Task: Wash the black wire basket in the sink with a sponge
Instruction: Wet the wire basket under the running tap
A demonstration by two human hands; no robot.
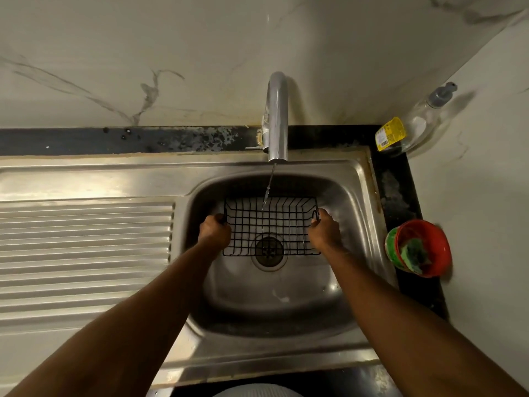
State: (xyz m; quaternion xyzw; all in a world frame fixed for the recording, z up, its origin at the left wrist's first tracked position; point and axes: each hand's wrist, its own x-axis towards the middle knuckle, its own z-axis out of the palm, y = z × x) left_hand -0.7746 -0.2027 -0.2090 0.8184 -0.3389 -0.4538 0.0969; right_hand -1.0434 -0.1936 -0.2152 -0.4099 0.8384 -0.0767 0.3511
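A black wire basket [270, 222] is held over the steel sink basin [343, 202], above the drain [269, 250]. My left hand [214, 232] grips its left side and my right hand [323, 229] grips its right side. A thin stream of water runs from the chrome tap [277, 116] onto the basket's far edge. A green sponge [413, 255] lies in a red bowl [423, 245] on the counter to the right of the sink, away from both hands.
A ribbed steel draining board [86, 253] spreads to the left of the basin. A clear soap bottle [415, 124] with a yellow label leans in the back right corner. Marble-patterned walls stand behind and to the right.
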